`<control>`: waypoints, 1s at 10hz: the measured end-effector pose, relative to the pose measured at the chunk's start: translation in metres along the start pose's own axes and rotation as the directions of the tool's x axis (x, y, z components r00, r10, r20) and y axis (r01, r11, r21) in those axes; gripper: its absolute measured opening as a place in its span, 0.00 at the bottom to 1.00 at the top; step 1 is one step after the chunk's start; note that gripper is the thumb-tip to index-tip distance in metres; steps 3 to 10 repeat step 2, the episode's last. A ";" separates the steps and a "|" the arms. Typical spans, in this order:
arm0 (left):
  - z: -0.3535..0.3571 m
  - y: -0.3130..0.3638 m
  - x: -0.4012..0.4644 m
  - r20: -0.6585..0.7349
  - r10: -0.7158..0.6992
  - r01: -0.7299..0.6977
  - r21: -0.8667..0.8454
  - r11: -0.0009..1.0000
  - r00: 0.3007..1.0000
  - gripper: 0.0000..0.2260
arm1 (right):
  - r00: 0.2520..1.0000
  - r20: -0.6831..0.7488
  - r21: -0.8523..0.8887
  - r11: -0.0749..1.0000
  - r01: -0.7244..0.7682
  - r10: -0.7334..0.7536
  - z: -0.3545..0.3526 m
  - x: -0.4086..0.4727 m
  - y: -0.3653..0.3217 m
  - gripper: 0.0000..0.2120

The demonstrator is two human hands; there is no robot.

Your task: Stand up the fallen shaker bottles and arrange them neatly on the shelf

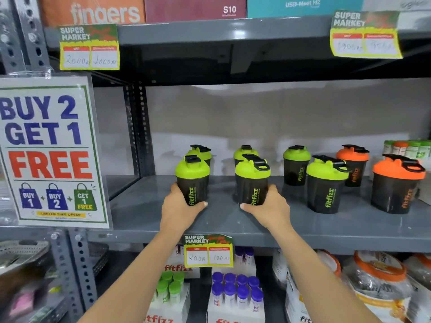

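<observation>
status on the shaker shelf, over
Left hand gripping front-left green-lidded black shaker; right hand gripping the next one. All eight upright. Nothing blocking.

Smooth grey painted metal, faintly glossy: shelf (233, 227). Dark translucent plastic bodies, matt green and orange plastic lids: shaker bottles (323, 190). Printed paper under clear glossy plastic: offer sign (49, 148).

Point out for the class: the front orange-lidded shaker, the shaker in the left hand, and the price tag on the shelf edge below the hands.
Front orange-lidded shaker (394, 194): head view, dark body.
Shaker in left hand (192, 183): head view, dark body.
Price tag (208, 251): head view, centre.
</observation>
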State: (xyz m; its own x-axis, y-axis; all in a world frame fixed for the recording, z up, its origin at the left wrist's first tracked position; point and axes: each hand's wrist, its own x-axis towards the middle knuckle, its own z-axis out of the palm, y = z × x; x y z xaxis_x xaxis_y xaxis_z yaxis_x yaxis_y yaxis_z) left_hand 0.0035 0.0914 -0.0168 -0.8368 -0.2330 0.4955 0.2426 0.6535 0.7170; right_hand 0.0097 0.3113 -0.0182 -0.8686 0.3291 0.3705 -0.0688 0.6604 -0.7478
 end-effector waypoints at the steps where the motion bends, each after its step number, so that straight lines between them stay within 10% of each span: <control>1: 0.000 0.000 0.002 0.007 0.004 -0.004 -0.007 1.000 1.000 0.31 | 1.000 0.002 0.004 1.000 0.011 -0.011 0.001 -0.002 -0.002 0.32; 10: 0.000 0.003 -0.001 -0.063 -0.006 0.004 -0.030 1.000 0.998 0.38 | 0.999 0.003 0.079 0.996 -0.037 0.037 -0.003 -0.001 -0.001 0.39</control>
